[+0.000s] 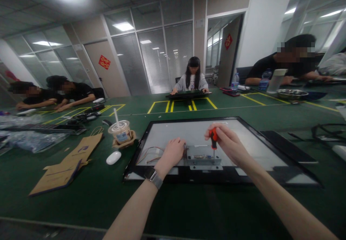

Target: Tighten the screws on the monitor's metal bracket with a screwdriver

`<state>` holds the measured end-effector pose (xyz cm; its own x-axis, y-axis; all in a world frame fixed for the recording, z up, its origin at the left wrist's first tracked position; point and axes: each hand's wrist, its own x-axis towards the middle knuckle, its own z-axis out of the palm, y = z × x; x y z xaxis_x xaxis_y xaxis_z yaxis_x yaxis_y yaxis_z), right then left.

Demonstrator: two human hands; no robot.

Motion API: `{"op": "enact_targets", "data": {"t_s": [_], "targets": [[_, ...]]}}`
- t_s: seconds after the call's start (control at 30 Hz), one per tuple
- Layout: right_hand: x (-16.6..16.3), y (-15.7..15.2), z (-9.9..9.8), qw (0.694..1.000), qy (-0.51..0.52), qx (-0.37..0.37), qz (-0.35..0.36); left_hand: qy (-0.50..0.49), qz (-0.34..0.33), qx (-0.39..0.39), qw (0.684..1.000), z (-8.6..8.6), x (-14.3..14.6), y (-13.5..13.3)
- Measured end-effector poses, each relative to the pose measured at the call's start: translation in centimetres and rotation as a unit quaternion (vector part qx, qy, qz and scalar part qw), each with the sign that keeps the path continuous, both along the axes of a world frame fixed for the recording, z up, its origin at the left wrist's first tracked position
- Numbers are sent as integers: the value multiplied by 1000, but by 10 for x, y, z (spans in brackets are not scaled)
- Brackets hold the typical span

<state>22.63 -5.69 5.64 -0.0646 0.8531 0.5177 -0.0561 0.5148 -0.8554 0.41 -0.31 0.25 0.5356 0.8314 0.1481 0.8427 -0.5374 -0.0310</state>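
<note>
A large flat display panel (pixel 167 128) with a black frame lies on the green table, its pale grey back facing up. Near its front edge sits a metal bracket (pixel 202 163) with what looks like a circuit board inside. My right hand (pixel 227 139) is closed around a red and black screwdriver (pixel 213 137), held upright with its shaft down at the bracket's right part. My left hand (pixel 173 153) rests on the panel, its bent fingers at the bracket's left end; the fingertips are partly hidden. Thin cables (pixel 150 155) lie left of that hand.
Left of the panel stand an iced drink cup (pixel 120 131) in a cardboard holder, a white oval case (pixel 113 157) and a flattened paper bag (pixel 69 164). A dark flat slab (pixel 288 146) lies to the right. Several people sit around the table, one person (pixel 193 77) directly across.
</note>
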Motion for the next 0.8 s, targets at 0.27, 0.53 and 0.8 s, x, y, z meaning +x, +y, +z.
{"op": "enact_targets", "data": {"t_s": [0.27,0.53,0.8], "targets": [[0,-4,2,998,-48,4,-33,-12,2,-6,1000,2,0,-1],[5,3,-1,996,-41,55,-52,-6,7,-10,1000,1,0,0],[0,-6,5,995,-85,47,-34,-10,2,-2,1000,1,-1,0]]}}
